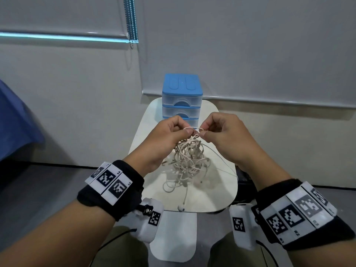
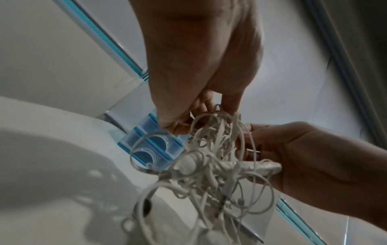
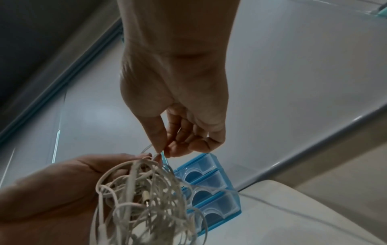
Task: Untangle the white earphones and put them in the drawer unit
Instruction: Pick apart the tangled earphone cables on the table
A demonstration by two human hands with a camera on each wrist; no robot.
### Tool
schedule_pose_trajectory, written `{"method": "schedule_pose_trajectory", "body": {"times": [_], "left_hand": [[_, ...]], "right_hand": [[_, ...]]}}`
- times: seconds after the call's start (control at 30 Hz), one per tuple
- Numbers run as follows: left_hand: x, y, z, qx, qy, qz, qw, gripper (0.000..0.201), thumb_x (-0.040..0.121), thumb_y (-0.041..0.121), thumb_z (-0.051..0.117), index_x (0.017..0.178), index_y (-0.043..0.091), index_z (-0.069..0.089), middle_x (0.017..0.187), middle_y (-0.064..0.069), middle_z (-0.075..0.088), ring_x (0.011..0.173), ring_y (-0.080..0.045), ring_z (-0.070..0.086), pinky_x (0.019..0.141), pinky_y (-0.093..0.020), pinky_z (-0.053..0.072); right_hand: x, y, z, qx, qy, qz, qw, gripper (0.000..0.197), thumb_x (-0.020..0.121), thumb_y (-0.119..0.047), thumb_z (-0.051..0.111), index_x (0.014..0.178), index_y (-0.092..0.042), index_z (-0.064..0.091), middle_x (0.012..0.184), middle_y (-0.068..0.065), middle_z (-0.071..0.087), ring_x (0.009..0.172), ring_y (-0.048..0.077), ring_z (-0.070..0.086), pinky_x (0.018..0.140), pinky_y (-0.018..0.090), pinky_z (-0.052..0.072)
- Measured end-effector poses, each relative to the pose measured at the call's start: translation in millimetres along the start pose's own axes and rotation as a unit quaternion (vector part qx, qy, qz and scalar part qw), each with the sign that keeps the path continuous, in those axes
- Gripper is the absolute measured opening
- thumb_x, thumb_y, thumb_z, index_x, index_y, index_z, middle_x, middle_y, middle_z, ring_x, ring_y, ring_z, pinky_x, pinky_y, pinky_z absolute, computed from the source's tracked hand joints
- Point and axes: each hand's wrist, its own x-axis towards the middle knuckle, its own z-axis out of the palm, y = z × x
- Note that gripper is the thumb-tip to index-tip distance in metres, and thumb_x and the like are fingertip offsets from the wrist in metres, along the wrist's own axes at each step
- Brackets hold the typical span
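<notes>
While pinched in both grips, earphones (image 1: 189, 157) dangling below.

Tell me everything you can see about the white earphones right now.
The white earphones are a dense knot of thin, off-white rubbery cords with earbuds, a metal jack plug and an inline piece caught inside. The left hand and right hand pinch loops at the top, lifting the bundle over the small white table; loose strands trail onto it. The drawer unit stands behind, its drawers closed.
</notes>
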Motion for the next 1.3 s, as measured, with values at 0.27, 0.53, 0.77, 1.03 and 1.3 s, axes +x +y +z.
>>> {"method": "schedule_pose_trajectory", "body": {"times": [0.27, 0.53, 0.77, 1.03, 1.3], "left_hand": [[5, 3, 5, 0.069, -0.017, -0.031, 0.997, 0.013, 0.102, 0.016, 0.06, 0.089, 0.016, 0.058, 0.067, 0.015, 0.062, 0.06, 0.0, 0.053, 0.06, -0.019, 0.039], [4, 3, 5, 0.009, -0.006, -0.049, 0.999, 0.009, 0.104, 0.02, 0.061, 0.098, 0.014, 0.062, 0.085, 0.002, 0.075, 0.074, -0.009, 0.064, 0.059, -0.014, 0.046], [6, 2, 4, 0.003, 0.066, -0.02, 0.998, 0.007, 0.096, 0.011, 0.071, 0.09, 0.014, 0.069, 0.076, 0.003, 0.073, 0.063, -0.002, 0.063, 0.056, -0.012, 0.045], [9, 1, 1, 0.03, 0.071, -0.019, 0.997, 0.003, 0.094, 0.011, 0.075, 0.091, 0.013, 0.073, 0.074, 0.002, 0.064, 0.06, -0.003, 0.057, 0.054, -0.014, 0.043], [9, -2, 2, 0.068, 0.039, -0.028, 0.997, 0.003, 0.096, 0.014, 0.072, 0.093, 0.012, 0.07, 0.085, -0.004, 0.076, 0.076, -0.013, 0.066, 0.075, -0.03, 0.05]], "right_hand": [[-5, -15, -1, 0.005, -0.017, -0.065, 0.998, 0.011, 0.09, -0.009, 0.076, 0.083, -0.012, 0.068, 0.075, 0.006, 0.07, 0.065, 0.013, 0.059, 0.065, 0.026, 0.05], [1, -3, 1, -0.028, 0.017, -0.027, 0.999, 0.014, 0.09, -0.005, 0.07, 0.082, -0.015, 0.067, 0.074, 0.004, 0.073, 0.069, 0.022, 0.065, 0.066, 0.032, 0.052], [1, -2, 10, -0.077, 0.1, -0.046, 0.991, 0.014, 0.081, -0.004, 0.071, 0.074, -0.016, 0.068, 0.065, -0.001, 0.066, 0.056, 0.009, 0.052, 0.054, 0.018, 0.042], [-3, -2, 9, -0.048, 0.051, -0.102, 0.992, 0.013, 0.08, -0.006, 0.078, 0.075, -0.015, 0.07, 0.068, -0.003, 0.068, 0.065, 0.015, 0.059, 0.059, 0.015, 0.045], [2, 6, 8, -0.034, 0.058, -0.076, 0.995, 0.014, 0.079, -0.004, 0.078, 0.074, -0.015, 0.071, 0.067, -0.002, 0.068, 0.058, 0.005, 0.055, 0.057, 0.014, 0.045]]}}
